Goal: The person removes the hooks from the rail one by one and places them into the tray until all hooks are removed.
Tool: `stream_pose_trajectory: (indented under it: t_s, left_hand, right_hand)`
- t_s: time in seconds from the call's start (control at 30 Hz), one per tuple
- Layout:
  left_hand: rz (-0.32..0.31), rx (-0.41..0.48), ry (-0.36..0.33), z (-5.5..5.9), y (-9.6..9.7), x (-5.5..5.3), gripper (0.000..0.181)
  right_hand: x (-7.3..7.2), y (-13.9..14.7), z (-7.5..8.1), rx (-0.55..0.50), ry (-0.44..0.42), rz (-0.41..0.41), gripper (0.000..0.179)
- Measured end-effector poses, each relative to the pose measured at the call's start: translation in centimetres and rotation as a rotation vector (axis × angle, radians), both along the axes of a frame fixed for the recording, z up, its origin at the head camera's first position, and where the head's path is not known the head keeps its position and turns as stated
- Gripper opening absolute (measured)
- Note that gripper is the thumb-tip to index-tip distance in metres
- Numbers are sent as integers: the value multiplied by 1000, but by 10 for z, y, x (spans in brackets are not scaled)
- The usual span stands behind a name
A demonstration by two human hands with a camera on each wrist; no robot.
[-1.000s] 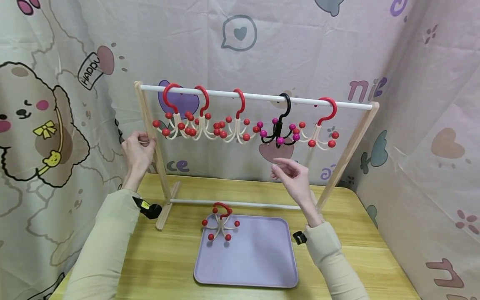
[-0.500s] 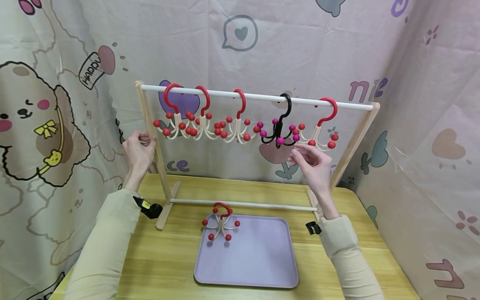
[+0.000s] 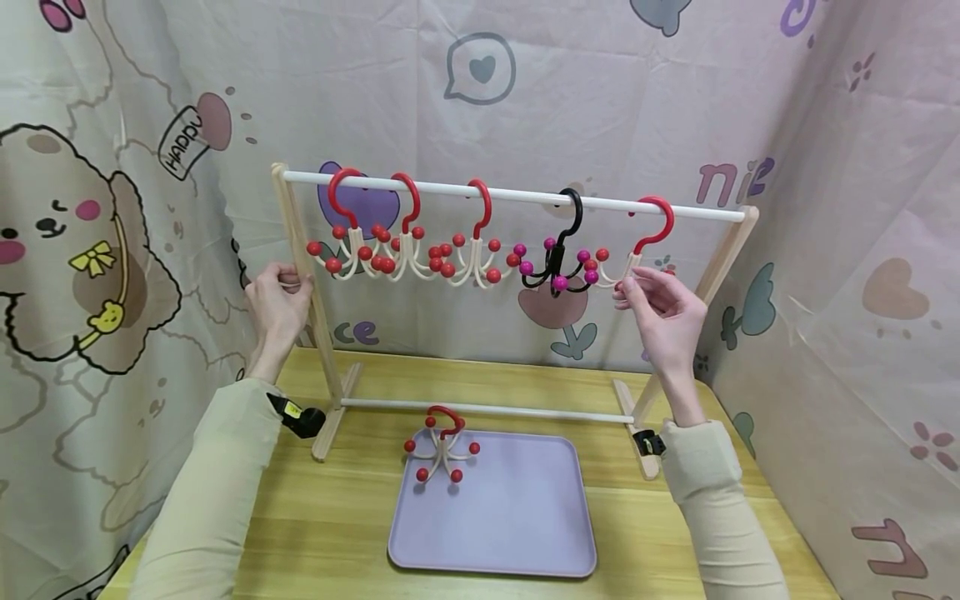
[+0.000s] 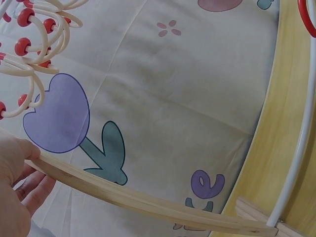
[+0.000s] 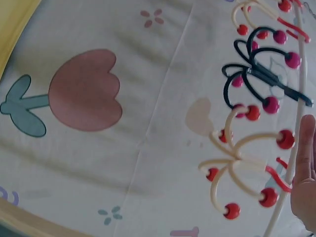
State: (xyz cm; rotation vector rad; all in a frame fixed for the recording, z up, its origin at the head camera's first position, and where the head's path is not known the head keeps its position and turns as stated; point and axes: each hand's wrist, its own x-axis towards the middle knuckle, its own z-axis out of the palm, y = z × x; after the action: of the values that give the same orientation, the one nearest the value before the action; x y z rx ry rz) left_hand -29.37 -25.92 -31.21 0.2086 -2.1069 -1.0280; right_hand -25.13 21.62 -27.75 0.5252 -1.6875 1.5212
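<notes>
A wooden rack with a white top rail (image 3: 517, 193) carries several hook hangers. Four have red hooks and cream arms tipped with red balls, like the leftmost hanger (image 3: 354, 242). The fourth along is a black hanger (image 3: 557, 260) with magenta balls. My left hand (image 3: 277, 312) grips the left wooden upright (image 4: 123, 197), thumb on one side and fingers on the other. My right hand (image 3: 670, 317) is raised in front of the rightmost hanger (image 5: 242, 163), fingers loosely bent, overlapping its lower arms in the head view. In the right wrist view the fingers sit beside the rail.
A lilac tray (image 3: 517, 517) lies on the wood-grain table (image 3: 315, 517) before the rack. One more red-hooked hanger (image 3: 442, 450) rests on its back left corner. A lower white bar (image 3: 487, 407) joins the rack's feet. Printed curtains (image 3: 600, 100) surround the table.
My right hand has moved right and slightly up, from below the black hanger to the rightmost hanger. My left hand stays on the upright; the hangers hang as before.
</notes>
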Motion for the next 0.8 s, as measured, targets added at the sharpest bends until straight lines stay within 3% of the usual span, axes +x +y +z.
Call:
stream_pose_trajectory:
  t_s: [0.23, 0.8]
  left_hand:
    - [4, -3, 27, -1, 0, -1, 28]
    - [13, -11, 21, -2, 1, -1, 27]
  right_hand:
    - [-5, 12, 3, -1, 16, -104, 25]
    - [-17, 23, 13, 6, -65, -317, 30]
